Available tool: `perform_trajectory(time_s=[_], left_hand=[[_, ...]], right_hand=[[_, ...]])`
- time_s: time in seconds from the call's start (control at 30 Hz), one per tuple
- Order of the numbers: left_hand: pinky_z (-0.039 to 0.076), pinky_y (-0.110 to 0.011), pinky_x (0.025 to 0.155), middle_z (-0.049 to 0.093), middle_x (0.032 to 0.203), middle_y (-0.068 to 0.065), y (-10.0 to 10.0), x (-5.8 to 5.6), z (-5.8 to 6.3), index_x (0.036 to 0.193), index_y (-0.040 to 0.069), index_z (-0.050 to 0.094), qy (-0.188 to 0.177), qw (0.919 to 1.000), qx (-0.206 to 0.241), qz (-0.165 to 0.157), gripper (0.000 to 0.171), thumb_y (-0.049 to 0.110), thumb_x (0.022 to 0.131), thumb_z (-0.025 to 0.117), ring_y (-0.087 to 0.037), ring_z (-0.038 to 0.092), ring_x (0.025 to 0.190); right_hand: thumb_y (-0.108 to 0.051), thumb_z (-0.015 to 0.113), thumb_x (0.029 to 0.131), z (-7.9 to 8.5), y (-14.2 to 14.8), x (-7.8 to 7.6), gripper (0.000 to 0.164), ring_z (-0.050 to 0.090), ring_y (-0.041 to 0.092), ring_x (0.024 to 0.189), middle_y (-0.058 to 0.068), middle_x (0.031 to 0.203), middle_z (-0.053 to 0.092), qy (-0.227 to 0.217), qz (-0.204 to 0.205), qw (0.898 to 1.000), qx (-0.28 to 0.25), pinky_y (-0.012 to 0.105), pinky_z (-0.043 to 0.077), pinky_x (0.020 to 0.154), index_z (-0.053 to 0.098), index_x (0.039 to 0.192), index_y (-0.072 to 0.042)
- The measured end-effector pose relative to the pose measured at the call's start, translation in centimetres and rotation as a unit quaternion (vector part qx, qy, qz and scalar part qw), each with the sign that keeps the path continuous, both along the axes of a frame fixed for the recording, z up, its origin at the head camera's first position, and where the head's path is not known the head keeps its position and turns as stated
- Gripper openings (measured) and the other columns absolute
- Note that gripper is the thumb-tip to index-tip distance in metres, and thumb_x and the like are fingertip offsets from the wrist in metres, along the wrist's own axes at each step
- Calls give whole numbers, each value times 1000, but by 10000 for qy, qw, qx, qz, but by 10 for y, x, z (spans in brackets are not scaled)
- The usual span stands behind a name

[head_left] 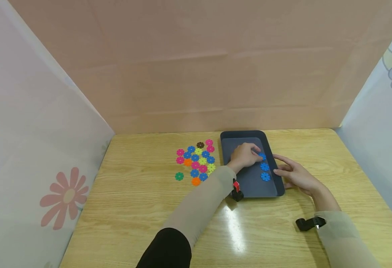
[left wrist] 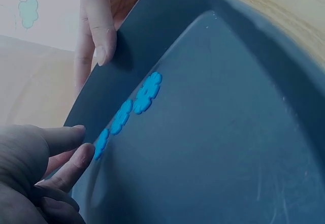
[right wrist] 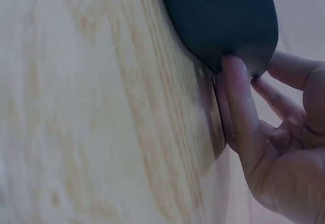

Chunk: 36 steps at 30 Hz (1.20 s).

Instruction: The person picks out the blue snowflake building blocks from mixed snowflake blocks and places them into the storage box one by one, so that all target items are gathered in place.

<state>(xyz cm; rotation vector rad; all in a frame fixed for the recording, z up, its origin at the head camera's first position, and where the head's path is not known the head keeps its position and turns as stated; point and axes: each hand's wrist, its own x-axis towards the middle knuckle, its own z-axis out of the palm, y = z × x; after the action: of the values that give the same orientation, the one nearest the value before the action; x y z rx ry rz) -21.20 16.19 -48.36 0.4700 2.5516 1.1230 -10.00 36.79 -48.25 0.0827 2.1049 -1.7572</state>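
Note:
The dark grey tray [head_left: 249,190] holds three blue flower-shaped discs in a row along its right wall. My left hand [head_left: 246,154] reaches inside and pinches the farthest blue disc [left wrist: 101,144] with its fingertips at the tray floor. Nearer me lie the middle blue disc [head_left: 264,166] and the nearest blue disc [head_left: 265,176]. At the tray's right side my right hand [head_left: 298,175] holds the wall by the rim; in the left wrist view, its thumb [left wrist: 103,41] comes over the rim. Several of its fingers touch the tray's outside in the right wrist view.
Left of the tray, a loose spread of flower-shaped discs [head_left: 195,165] in pink, blue, yellow, orange and brown lies on the wooden table [head_left: 142,208]. A green disc [head_left: 179,176] sits at its near left. A brown paper wall [head_left: 196,74] stands behind.

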Motion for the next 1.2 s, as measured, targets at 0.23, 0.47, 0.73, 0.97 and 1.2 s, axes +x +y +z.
perform_trajectory(time_s=[0.23,0.47,0.73,0.97,1.2], left_hand=[[48,-28,81,72,85,20,-4,-1,6,111,28,77,104,9999,70,-92,25,35,88,85,1,63,79],[47,-26,76,71,87,20,-12,2,19,115,26,76,223,9992,220,-240,27,36,91,82,3,61,77],[49,-22,68,71,88,17,-31,5,36,119,22,75,225,9977,570,-296,30,35,92,82,1,62,76],[50,-21,65,71,89,16,-49,4,36,118,20,75,422,9950,825,-365,29,35,93,80,1,63,76],[53,-26,66,70,90,15,-72,5,43,115,22,74,343,9919,1204,-224,26,33,93,81,-3,64,79]], right_hand=[[-21,58,108,2,1,0,72,73,34,101,32,137,52,23,36,10000,7,54,60,79,16,167,-14],[-21,59,108,1,4,-1,72,73,32,102,30,135,54,43,57,10000,65,53,60,79,17,167,-14],[-22,59,108,1,8,-2,73,73,31,102,30,136,54,58,48,9999,147,53,61,79,16,167,-14],[-23,59,108,4,11,0,74,73,30,101,26,133,57,43,23,9998,179,53,61,79,16,167,-15],[-22,58,108,5,14,2,73,73,30,100,19,129,60,83,18,9998,163,51,61,78,16,167,-15]])
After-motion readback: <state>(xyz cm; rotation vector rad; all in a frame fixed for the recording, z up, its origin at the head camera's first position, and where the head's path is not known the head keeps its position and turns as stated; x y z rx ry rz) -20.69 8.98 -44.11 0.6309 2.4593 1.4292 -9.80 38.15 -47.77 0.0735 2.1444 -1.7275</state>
